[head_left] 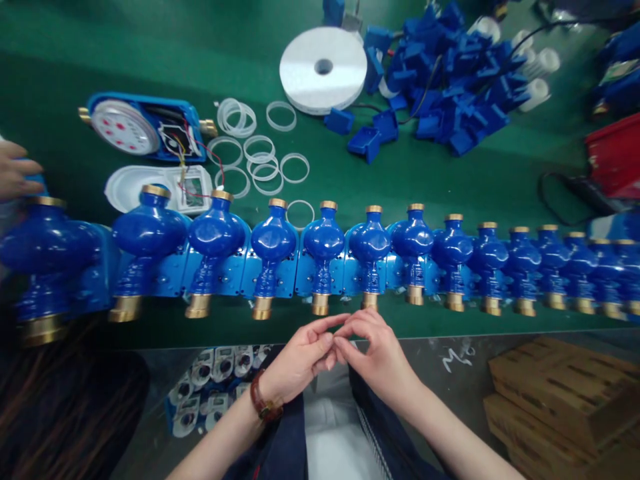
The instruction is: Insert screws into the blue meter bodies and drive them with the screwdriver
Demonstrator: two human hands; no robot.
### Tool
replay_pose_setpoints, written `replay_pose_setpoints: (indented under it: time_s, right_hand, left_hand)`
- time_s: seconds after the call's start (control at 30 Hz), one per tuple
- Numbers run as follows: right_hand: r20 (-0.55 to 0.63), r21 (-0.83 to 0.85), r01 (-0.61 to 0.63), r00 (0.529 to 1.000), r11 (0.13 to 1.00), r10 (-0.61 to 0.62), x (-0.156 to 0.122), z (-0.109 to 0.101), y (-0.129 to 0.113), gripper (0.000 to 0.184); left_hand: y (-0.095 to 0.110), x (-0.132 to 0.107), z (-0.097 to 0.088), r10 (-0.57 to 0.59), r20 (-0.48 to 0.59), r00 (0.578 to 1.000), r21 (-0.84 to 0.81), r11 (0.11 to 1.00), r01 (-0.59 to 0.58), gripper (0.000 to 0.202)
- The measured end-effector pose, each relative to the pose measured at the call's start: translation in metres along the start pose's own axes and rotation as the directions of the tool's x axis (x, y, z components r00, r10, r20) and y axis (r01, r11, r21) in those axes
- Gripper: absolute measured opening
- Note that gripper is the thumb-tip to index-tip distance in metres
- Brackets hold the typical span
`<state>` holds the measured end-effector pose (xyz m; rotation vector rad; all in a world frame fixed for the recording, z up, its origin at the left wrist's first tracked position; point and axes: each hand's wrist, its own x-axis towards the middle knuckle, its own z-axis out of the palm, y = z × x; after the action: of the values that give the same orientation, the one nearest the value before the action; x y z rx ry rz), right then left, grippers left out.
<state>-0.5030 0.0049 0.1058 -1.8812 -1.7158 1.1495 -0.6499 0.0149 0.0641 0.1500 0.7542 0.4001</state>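
My left hand (299, 360), with a brown strap at the wrist, meets my right hand (380, 353) at the front edge of the green table. Thumb and fingers of both are drawn together in a pinch, fingertips touching. Whatever they may hold is too small or hidden to make out. Just beyond them a long row of blue water meters (324, 240) with brass threaded ends lies side by side across the table. The brass end of one meter (370, 248) is partly covered by my right fingers.
Behind the row lie an opened meter (125, 130), its white cover (135, 187), clear rings (295, 168), a white tape roll (305, 70) and piled blue plastic parts (450, 73). Another person's hand (17, 171) is at left. Cartons (560, 393) stand lower right.
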Motion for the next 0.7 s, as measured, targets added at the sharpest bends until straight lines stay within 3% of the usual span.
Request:
replay_pose_setpoints:
  time_s: [0.1,0.17,0.27,0.37,0.57,0.7]
  right_hand:
    - [-0.119,-0.071,-0.014,0.993,0.997,0.005,-0.007,0.011,-0.004,0.014]
    - [-0.220,-0.138,0.026,0.974,0.990,-0.056,-0.009,0.017,-0.008,0.013]
    - [-0.384,-0.242,0.104,0.903,0.965,-0.194,-0.003,0.017,-0.007,0.008]
    - [-0.516,-0.392,0.050,0.814,0.919,-0.265,0.014,0.016,0.007,0.002]
    - [-0.463,-0.581,0.033,0.808,0.813,-0.364,0.030,0.026,0.036,0.004]
    - [-0.539,-0.535,0.023,0.761,0.844,-0.362,0.026,0.024,0.037,0.003]
  left_hand:
    - [0.001,-0.003,0.001,0.010,-0.061,0.998,0.040,0.999,-0.007,0.043]
    - [0.003,-0.005,0.001,0.010,-0.103,0.995,0.044,0.999,-0.006,0.041]
    - [0.004,-0.007,-0.002,0.016,-0.145,0.989,0.033,0.999,-0.011,0.030]
    - [0.005,-0.011,-0.009,-0.032,-0.172,0.985,-0.035,0.999,0.027,0.020]
    - [0.013,-0.023,-0.016,-0.157,-0.170,0.973,-0.351,0.932,0.089,0.011]
    - [0.018,-0.024,-0.016,-0.183,-0.168,0.969,-0.509,0.858,0.074,0.006]
